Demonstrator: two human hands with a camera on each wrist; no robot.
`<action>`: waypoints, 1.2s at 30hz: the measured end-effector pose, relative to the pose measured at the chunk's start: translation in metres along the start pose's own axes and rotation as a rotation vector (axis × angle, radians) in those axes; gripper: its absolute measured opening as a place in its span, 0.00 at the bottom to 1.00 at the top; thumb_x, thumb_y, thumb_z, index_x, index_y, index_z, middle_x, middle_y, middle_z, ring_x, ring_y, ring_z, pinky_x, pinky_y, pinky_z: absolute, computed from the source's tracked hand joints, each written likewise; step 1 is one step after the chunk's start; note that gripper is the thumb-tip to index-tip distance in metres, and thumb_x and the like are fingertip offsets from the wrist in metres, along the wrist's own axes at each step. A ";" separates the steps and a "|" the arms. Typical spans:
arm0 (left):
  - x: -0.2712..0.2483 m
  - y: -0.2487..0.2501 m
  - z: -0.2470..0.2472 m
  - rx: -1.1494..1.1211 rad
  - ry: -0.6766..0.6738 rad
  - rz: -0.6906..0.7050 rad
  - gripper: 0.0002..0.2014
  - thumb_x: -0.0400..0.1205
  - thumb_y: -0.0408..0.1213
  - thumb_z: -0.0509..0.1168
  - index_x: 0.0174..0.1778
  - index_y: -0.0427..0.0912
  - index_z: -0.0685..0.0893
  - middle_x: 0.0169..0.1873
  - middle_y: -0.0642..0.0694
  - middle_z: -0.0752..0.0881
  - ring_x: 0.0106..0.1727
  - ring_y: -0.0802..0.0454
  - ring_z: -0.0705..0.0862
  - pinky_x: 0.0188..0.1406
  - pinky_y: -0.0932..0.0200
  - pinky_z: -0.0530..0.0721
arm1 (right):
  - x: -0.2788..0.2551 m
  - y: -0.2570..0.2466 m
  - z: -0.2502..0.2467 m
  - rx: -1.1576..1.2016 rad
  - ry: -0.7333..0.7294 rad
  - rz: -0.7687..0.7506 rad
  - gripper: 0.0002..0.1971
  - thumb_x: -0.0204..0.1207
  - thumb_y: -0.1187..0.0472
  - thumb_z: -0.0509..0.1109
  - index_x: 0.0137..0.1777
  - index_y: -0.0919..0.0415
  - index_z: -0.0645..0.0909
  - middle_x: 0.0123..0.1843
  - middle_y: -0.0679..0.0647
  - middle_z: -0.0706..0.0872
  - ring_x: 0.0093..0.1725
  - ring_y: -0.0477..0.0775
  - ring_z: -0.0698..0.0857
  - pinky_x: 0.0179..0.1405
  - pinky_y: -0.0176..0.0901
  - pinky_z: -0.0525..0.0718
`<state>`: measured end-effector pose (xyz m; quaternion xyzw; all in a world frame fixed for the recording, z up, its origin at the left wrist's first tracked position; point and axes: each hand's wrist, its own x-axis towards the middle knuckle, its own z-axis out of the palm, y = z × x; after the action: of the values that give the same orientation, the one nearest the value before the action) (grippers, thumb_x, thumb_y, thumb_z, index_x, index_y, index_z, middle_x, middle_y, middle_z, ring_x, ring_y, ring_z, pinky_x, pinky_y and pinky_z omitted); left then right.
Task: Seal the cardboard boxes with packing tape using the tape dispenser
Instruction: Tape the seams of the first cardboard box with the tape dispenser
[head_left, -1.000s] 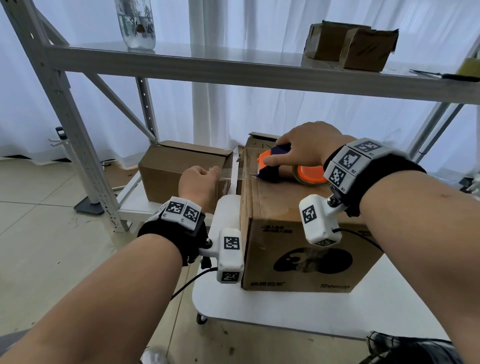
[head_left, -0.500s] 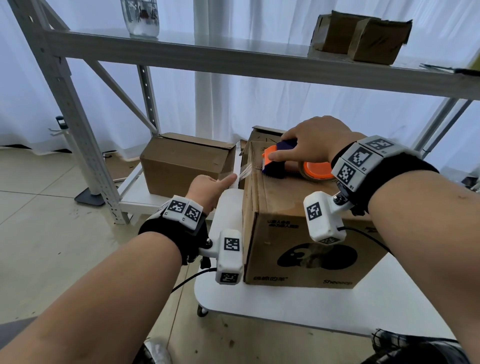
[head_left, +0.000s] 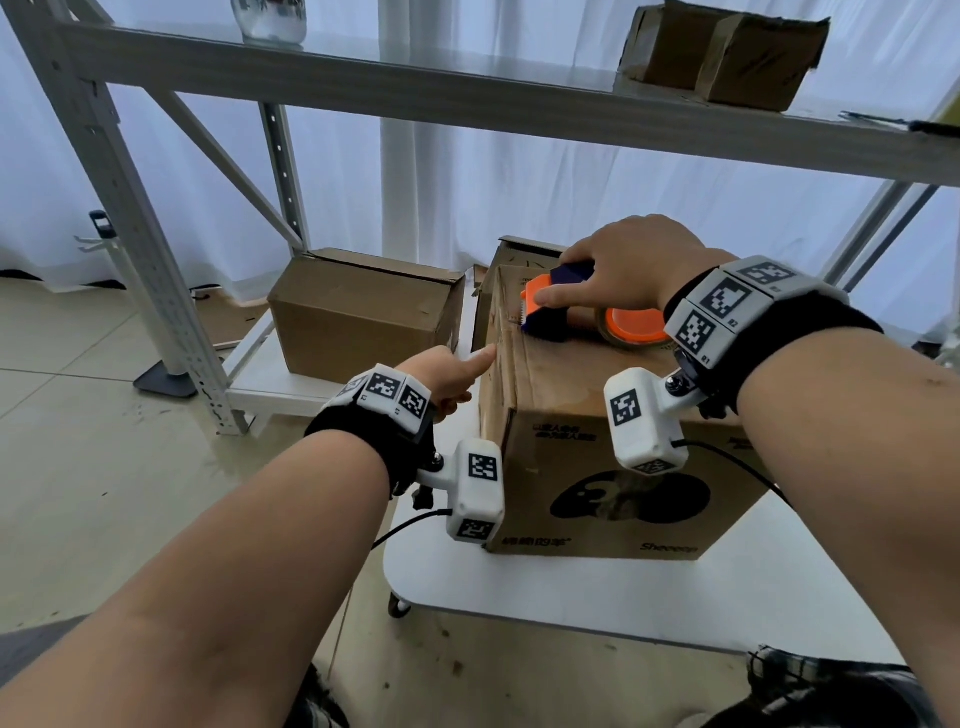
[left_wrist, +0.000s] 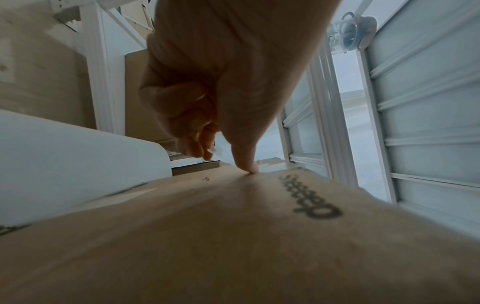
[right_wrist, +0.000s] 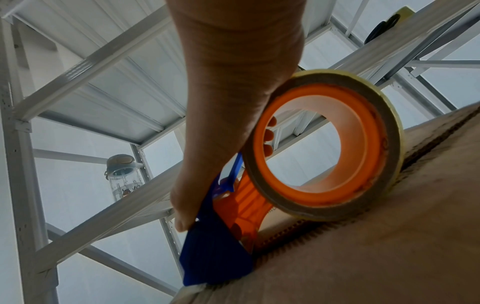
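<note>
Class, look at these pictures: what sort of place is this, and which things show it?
Probably a storeroom or small packing area. A grey metal shelving rack holds plain brown cardboard boxes, and the right hand grips an orange and blue tape dispenser on a printed cardboard box.

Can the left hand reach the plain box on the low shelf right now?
Likely yes: the left hand holds nothing, thumb only pressing the printed box; the plain box sits beyond it, nothing between.
</note>
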<state>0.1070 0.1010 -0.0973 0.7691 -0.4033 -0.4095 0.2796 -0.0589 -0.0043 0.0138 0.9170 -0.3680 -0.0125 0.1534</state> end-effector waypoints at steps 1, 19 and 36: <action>0.001 0.001 -0.001 0.015 0.004 0.007 0.33 0.81 0.65 0.54 0.54 0.33 0.79 0.37 0.45 0.82 0.27 0.54 0.71 0.24 0.63 0.71 | 0.000 0.000 0.000 0.001 -0.002 0.001 0.39 0.68 0.20 0.51 0.61 0.48 0.82 0.49 0.49 0.87 0.48 0.53 0.83 0.41 0.45 0.77; -0.018 0.025 -0.007 -0.302 -0.077 0.266 0.18 0.87 0.41 0.57 0.61 0.29 0.81 0.54 0.32 0.86 0.52 0.44 0.86 0.56 0.51 0.85 | -0.004 -0.003 -0.004 0.014 -0.009 0.014 0.39 0.68 0.20 0.51 0.65 0.47 0.80 0.51 0.49 0.86 0.48 0.53 0.82 0.40 0.44 0.75; 0.002 0.039 -0.036 0.206 -0.221 0.309 0.40 0.80 0.50 0.67 0.83 0.59 0.50 0.80 0.51 0.62 0.80 0.52 0.60 0.68 0.61 0.58 | 0.011 -0.002 -0.013 0.057 -0.016 0.011 0.45 0.62 0.16 0.47 0.59 0.51 0.83 0.48 0.49 0.87 0.48 0.52 0.83 0.39 0.45 0.76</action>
<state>0.1232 0.0829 -0.0496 0.6730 -0.5843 -0.4003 0.2132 -0.0476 -0.0072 0.0265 0.9188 -0.3744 -0.0088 0.1244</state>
